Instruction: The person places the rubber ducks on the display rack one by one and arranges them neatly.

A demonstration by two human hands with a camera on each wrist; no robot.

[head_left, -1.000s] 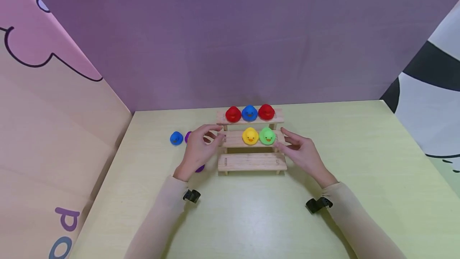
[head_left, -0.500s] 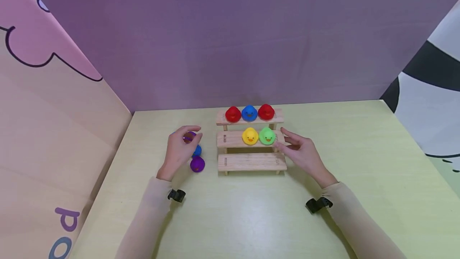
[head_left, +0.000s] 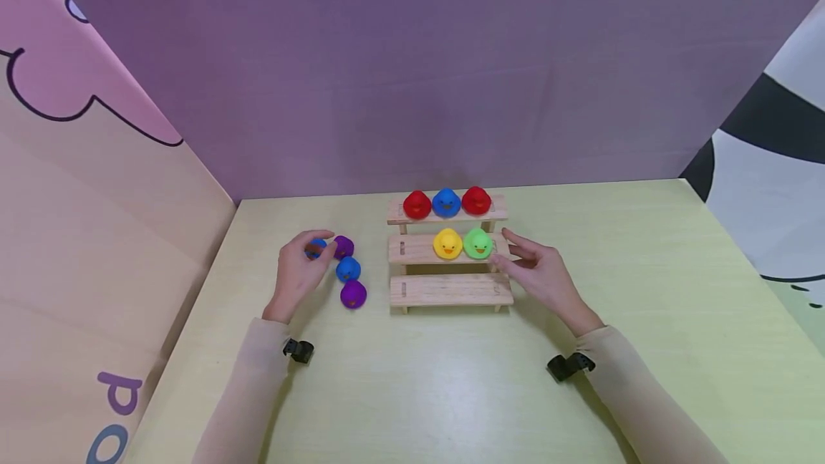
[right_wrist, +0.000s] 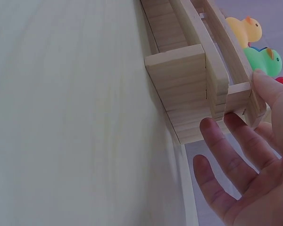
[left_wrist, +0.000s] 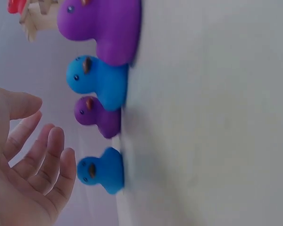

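My left hand [head_left: 298, 272] is over the table's left side, its thumb and fingers apart around the back-left blue rubber duck [head_left: 316, 243]. In the left wrist view the fingers are loosely bent, with a gap to that blue duck [left_wrist: 106, 170]. Beside it a purple duck [head_left: 344, 247], a blue duck [head_left: 348, 269] and another purple duck [head_left: 353, 295] form a line. My right hand [head_left: 541, 271] holds the right end of the wooden three-step stand's [head_left: 451, 291] middle step between thumb and index finger; the other fingers are spread. A green duck [head_left: 478, 243] sits beside the thumb.
A yellow duck [head_left: 447, 243] stands left of the green one on the middle step. The top step carries a red duck [head_left: 417, 205], a blue duck [head_left: 446, 203] and another red duck [head_left: 476, 200]. A purple cloth wall [head_left: 451, 70] rises behind the table [head_left: 425, 392].
My left hand has moved left from the stand's middle step, past the purple and blue ducks, to the far-left blue duck. My right hand has stayed at the stand.
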